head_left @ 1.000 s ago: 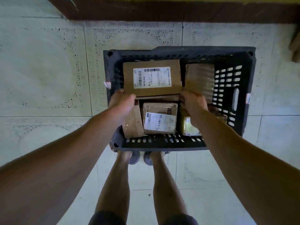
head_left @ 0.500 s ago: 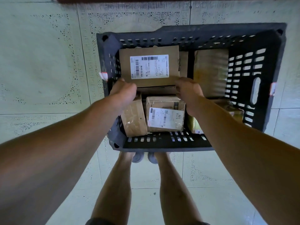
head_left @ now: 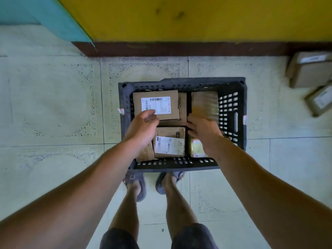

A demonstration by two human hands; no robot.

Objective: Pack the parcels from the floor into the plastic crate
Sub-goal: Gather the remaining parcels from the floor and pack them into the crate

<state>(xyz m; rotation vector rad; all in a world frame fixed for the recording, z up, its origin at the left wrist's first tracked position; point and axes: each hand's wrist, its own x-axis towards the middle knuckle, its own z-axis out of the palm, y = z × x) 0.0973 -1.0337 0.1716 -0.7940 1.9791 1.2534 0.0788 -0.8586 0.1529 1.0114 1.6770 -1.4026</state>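
Head view: the black plastic crate [head_left: 181,81] stands on the tiled floor [head_left: 53,105] at 12 o'clock from the feet. It contains a labelled cardboard box [head_left: 156,105] at its 11 o'clock corner, a taped parcel [head_left: 204,103] at 1 o'clock and smaller parcels [head_left: 169,142] along the 6 o'clock wall. The left hand [head_left: 143,126] hovers over the box with fingers loosely curled, gripping nothing, and the right hand [head_left: 203,128] hovers beside it with fingers spread, also empty. Two floor parcels [head_left: 310,69] lie at 2 o'clock, well apart from the crate.
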